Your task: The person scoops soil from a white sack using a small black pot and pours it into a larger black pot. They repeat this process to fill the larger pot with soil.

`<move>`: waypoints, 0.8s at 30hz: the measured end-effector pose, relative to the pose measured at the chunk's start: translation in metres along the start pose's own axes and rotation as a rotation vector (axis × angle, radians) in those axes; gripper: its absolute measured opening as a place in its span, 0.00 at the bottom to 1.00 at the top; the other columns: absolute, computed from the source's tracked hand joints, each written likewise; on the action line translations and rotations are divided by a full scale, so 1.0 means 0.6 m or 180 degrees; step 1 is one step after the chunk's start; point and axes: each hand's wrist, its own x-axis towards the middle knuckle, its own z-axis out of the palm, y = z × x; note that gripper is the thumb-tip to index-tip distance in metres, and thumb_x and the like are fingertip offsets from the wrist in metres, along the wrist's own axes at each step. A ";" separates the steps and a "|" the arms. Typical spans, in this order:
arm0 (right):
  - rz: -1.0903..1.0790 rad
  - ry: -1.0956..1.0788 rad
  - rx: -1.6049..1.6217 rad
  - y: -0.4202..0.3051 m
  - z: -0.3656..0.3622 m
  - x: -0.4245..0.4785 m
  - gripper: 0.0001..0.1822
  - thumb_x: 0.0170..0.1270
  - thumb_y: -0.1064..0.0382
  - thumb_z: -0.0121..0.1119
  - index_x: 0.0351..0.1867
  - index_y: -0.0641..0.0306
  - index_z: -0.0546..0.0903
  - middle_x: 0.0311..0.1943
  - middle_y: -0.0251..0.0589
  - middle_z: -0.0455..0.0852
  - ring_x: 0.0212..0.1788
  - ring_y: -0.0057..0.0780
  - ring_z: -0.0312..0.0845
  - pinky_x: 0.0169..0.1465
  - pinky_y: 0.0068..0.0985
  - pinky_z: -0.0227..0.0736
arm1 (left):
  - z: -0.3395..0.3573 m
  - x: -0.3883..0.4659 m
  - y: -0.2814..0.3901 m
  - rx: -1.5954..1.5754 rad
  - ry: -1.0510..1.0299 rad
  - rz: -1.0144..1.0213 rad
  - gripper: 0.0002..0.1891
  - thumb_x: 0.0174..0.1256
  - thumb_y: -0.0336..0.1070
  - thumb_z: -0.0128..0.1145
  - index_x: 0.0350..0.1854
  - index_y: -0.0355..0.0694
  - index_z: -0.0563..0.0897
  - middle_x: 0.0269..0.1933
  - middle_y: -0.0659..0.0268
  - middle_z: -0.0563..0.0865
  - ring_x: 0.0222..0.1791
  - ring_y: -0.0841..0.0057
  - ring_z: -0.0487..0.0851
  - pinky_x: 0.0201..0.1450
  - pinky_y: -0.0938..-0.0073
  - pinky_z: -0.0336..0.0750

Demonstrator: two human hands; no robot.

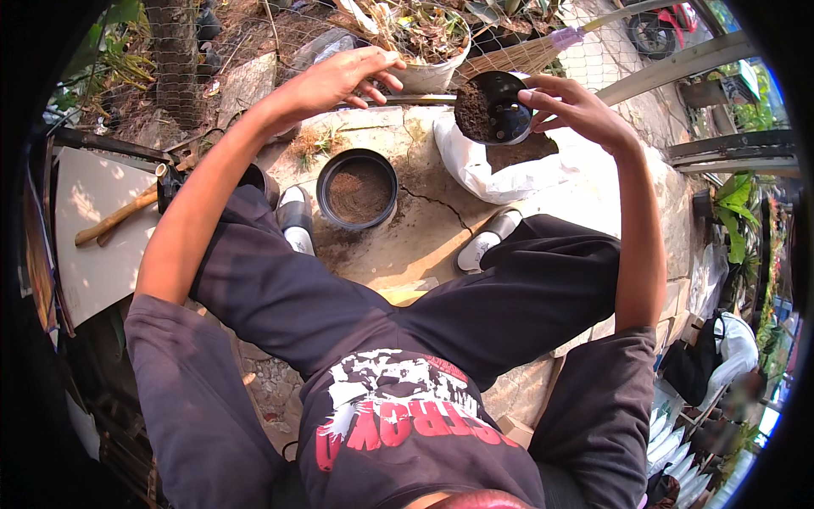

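Note:
My right hand (582,114) grips the rim of a small black plastic pot (510,105) with round holes in its base. The pot is tilted, and dark soil (474,111) lies along its left side. Just below it stands a white sack (458,165) with its mouth rolled open and soil (523,153) inside. My left hand (356,75) hangs in the air with fingers apart, holding nothing, near a whitish planter (429,76). On the concrete between my feet sits a larger round black pot (356,157) containing brown soil (359,194).
Beyond the hands runs a wire mesh fence (184,70), with a straw broom (515,56) behind it. A wooden handle (121,215) rests over a pale board (95,273) at left. A crack (439,202) crosses the concrete. Some uprooted grass (311,145) lies near the larger pot.

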 end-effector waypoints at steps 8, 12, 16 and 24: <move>0.0265 -0.0171 0.0589 -0.050 0.149 0.041 0.38 0.75 0.33 0.67 0.69 0.66 0.83 0.46 0.44 0.95 0.51 0.28 0.92 0.52 0.21 0.83 | -0.071 -0.001 -0.177 0.2767 -0.1239 -0.0882 0.42 0.81 0.72 0.51 0.79 0.40 0.75 0.75 0.47 0.81 0.75 0.50 0.79 0.78 0.53 0.73; 0.0263 -0.0124 0.1318 -0.032 0.289 0.064 0.34 0.79 0.44 0.68 0.72 0.71 0.79 0.60 0.51 0.90 0.55 0.33 0.92 0.62 0.29 0.87 | -0.048 -0.015 -0.296 0.3076 -0.1746 -0.1229 0.47 0.77 0.70 0.58 0.85 0.38 0.66 0.79 0.45 0.77 0.78 0.49 0.76 0.80 0.54 0.71; 0.0882 0.0122 0.2752 -0.007 0.446 0.072 0.29 0.82 0.53 0.66 0.73 0.71 0.74 0.57 0.43 0.85 0.55 0.28 0.87 0.64 0.27 0.86 | -0.035 -0.046 -0.358 0.2789 -0.1915 -0.1225 0.60 0.70 0.70 0.66 0.90 0.36 0.50 0.79 0.40 0.76 0.79 0.48 0.75 0.80 0.53 0.71; 0.0961 0.0868 0.4050 0.019 0.672 0.069 0.16 0.83 0.68 0.59 0.66 0.69 0.83 0.52 0.36 0.90 0.51 0.17 0.86 0.57 0.21 0.86 | -0.023 -0.087 -0.391 0.2175 -0.1596 -0.0120 0.71 0.58 0.71 0.77 0.92 0.45 0.42 0.87 0.39 0.59 0.82 0.40 0.68 0.81 0.48 0.70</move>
